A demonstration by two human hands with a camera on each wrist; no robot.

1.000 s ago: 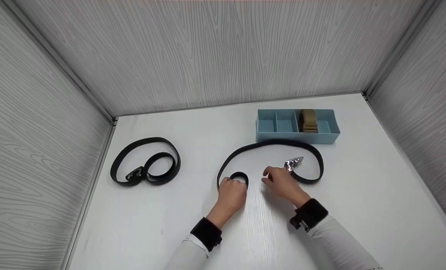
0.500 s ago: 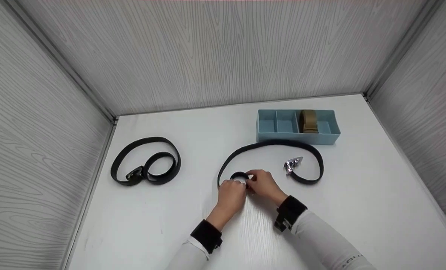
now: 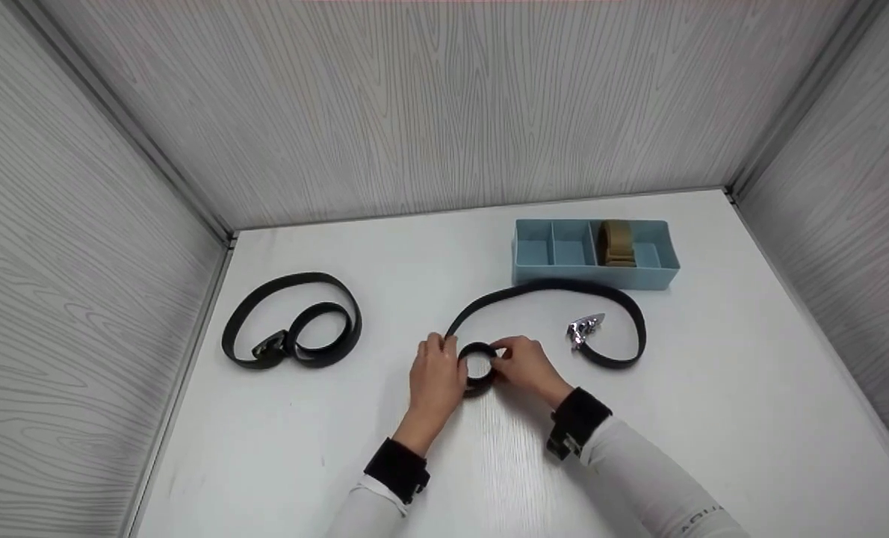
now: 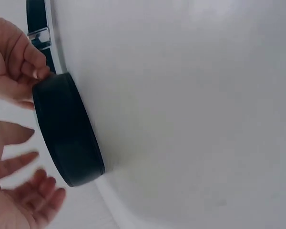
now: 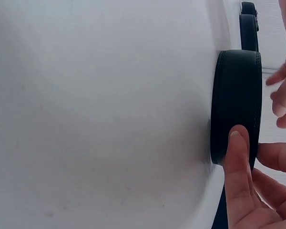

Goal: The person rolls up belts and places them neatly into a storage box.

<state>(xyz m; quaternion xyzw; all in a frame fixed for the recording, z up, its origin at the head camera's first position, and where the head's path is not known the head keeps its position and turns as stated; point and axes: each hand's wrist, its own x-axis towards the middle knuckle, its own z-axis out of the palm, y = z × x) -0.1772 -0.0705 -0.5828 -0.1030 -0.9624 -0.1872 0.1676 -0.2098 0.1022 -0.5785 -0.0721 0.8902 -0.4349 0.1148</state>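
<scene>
A black belt (image 3: 568, 285) stands on edge on the white table, its near end wound into a small round coil (image 3: 479, 388). From the coil the strap curves back and right to a shiny silver buckle (image 3: 583, 329). My right hand (image 3: 532, 370) pinches the coil's right side, thumb outside and finger inside, as the right wrist view shows. On the coil's left is my left hand (image 3: 435, 381); in the left wrist view its fingers (image 4: 50, 202) are spread and apart from the coil. Part of the strap is hidden behind the left hand.
Another black belt (image 3: 289, 281) with a dark buckle lies loosely looped at the left. Behind the held belt stands a blue divided box (image 3: 594, 277) with a rolled brown belt (image 3: 618, 240) in one compartment. Grey wood-grain walls (image 3: 444, 104) enclose the table's back and sides.
My right hand has moved left from near the buckle to the coil and pinches it. The left hand has let go of the coil and shifted slightly left, uncovering its near side.
</scene>
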